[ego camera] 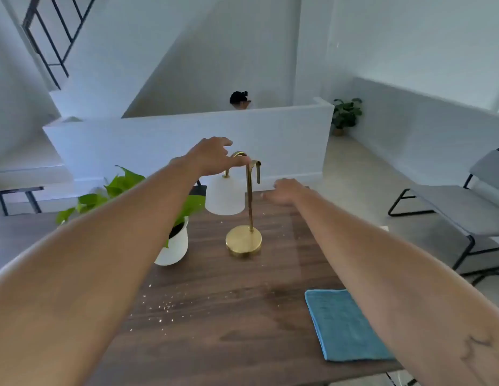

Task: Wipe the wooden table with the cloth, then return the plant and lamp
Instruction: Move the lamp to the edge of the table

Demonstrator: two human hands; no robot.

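Left forearm (109, 246) covering much of the plant (123, 188) and part of its white pot (174, 246). Left hand (214, 157) masking the lamp (244, 240) arch; grip there unclear. Cloth (343, 324) corner tucked beneath right forearm (382, 263). Counter (228, 316) cropped at bottom edge.
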